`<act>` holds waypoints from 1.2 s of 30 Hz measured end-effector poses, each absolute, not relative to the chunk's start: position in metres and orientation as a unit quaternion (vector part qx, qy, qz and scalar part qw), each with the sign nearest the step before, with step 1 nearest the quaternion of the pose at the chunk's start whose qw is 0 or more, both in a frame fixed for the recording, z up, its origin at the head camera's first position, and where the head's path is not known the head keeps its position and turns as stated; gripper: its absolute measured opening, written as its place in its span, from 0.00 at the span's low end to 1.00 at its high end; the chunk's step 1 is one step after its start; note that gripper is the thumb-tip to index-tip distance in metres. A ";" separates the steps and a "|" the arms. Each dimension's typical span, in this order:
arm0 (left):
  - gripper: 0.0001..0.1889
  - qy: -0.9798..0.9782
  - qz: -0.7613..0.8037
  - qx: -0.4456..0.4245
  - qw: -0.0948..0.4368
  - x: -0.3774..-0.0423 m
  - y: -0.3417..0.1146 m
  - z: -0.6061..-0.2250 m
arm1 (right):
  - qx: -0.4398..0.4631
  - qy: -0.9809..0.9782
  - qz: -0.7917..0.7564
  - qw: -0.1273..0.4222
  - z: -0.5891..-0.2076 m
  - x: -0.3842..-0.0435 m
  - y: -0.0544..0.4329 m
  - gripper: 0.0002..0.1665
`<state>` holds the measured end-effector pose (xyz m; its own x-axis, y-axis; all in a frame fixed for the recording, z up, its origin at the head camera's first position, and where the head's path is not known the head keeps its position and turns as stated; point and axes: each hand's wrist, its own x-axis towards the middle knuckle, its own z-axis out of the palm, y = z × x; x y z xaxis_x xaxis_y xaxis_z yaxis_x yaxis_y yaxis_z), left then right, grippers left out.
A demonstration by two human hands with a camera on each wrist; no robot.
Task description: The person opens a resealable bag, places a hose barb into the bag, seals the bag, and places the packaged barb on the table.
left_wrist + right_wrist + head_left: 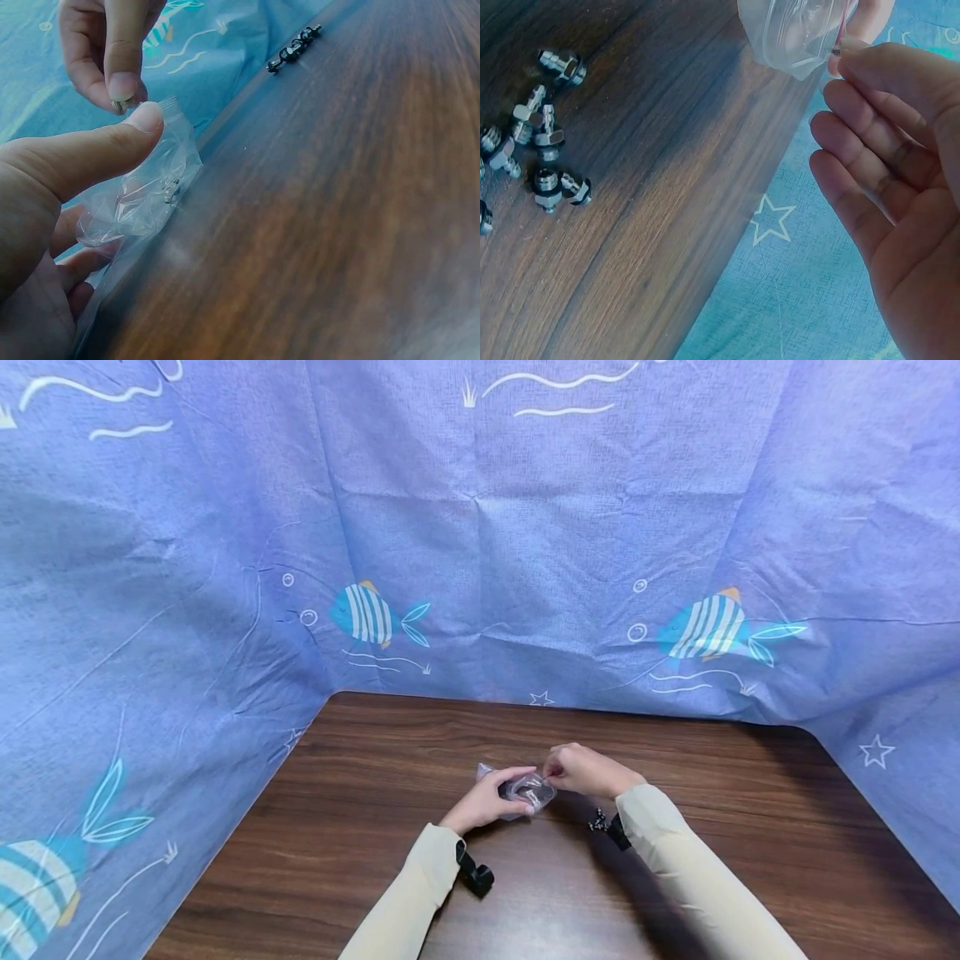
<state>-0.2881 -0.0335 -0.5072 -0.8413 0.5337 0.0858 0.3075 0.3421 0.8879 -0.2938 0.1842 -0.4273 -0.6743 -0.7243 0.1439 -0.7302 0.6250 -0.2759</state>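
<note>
A clear zip-top plastic bag point(142, 199) is in my left hand point(487, 797), the thumb at its mouth and the fingers curled behind it. Small shiny bits show through the film low in the bag. At the bag's opening, my right hand point(588, 770) pinches a small metal fitting point(118, 106) between thumb and index finger, mostly hidden by the fingertips. In the right wrist view the other fingers are loosely curled, close to the bag's rim. Several metal fittings point(549, 135) with hex collars and black rings lie loose on the table, nearer me than the right hand.
The dark wood-grain table point(375, 827) extends around both hands. A blue fabric sheet point(540, 543) printed with fish and stars hangs behind its far edge and along both sides. Black straps point(474, 870) with small devices sit on the wrists.
</note>
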 end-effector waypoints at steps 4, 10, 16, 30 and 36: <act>0.32 0.809 0.516 0.256 0.115 -0.288 -0.033 -0.507 | 0.406 -0.901 0.155 0.012 -0.427 -0.293 0.184 0.02; 0.32 0.812 0.510 0.263 0.112 -0.286 -0.034 -0.503 | 0.400 -0.901 0.170 -0.001 -0.425 -0.291 0.188 0.02; 0.32 0.812 0.506 0.272 0.105 -0.287 -0.033 -0.503 | 0.393 -0.901 0.180 -0.028 -0.423 -0.290 0.198 0.02; 0.33 0.810 0.507 0.277 0.101 -0.290 -0.034 -0.507 | 0.369 -0.912 0.164 -0.066 -0.429 -0.287 0.229 0.03; 0.33 0.809 0.509 0.276 0.102 -0.290 -0.034 -0.506 | 0.386 -0.904 0.169 -0.069 -0.433 -0.287 0.240 0.05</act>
